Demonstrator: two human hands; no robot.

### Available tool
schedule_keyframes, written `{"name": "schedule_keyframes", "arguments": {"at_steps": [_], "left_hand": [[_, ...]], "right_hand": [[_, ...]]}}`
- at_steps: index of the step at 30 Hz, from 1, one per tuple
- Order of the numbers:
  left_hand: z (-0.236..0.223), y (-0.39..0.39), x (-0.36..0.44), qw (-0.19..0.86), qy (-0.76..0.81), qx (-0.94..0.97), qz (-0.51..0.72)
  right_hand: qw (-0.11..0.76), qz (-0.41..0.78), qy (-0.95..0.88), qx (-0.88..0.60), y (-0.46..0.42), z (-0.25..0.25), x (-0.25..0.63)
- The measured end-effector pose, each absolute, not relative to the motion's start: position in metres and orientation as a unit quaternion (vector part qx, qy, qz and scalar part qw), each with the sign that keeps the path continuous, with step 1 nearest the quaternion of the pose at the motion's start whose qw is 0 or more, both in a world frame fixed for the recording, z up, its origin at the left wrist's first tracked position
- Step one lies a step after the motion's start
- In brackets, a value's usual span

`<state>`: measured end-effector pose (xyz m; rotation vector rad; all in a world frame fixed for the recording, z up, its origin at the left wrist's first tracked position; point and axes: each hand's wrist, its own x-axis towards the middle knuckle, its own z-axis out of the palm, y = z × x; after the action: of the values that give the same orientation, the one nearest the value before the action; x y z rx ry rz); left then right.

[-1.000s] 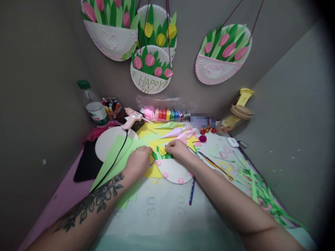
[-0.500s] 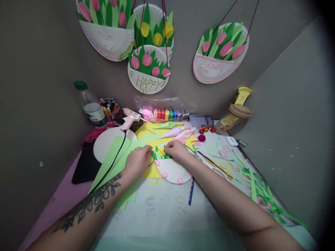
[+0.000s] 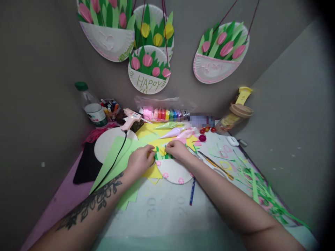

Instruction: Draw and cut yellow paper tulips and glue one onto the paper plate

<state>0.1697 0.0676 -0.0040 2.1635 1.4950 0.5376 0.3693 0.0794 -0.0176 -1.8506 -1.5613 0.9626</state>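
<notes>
In front of me lies a white paper plate basket [image 3: 174,170] with small pink flowers along its lower rim. Green paper leaves [image 3: 169,155] and a yellow paper tulip [image 3: 161,151] stick up from its pocket. At the plate's left edge my left hand [image 3: 141,158] is closed, its curled fingers gripping the edge; the fingertips are partly hidden. My right hand [image 3: 176,150] reaches over the plate's upper right, thumb and forefinger pinched at the yellow tulip. Part of the plate is covered by my right hand and wrist.
A pink glue gun [image 3: 131,120] rests at the back left, its cord crossing green paper [image 3: 115,157]. Piping bags [image 3: 172,132] lie behind the plate. To the right are a yellow craft knife [image 3: 216,164] and paper scraps [image 3: 261,190]; a blue pencil [image 3: 192,191] lies nearer.
My left hand's fingers have shifted slightly, the forefinger lifting and the fingertips moving a little apart. My right hand stays pinched at the yellow tulip.
</notes>
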Motion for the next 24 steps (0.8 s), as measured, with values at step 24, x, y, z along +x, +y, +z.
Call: {"name": "schedule_keyframes", "arguments": {"at_steps": [24], "left_hand": [[-0.018,0.072,0.179,0.13,0.424,0.881,0.166]], "right_hand": [[0.43,0.423,-0.499,-0.622,0.075,-0.022,0.377]]}}
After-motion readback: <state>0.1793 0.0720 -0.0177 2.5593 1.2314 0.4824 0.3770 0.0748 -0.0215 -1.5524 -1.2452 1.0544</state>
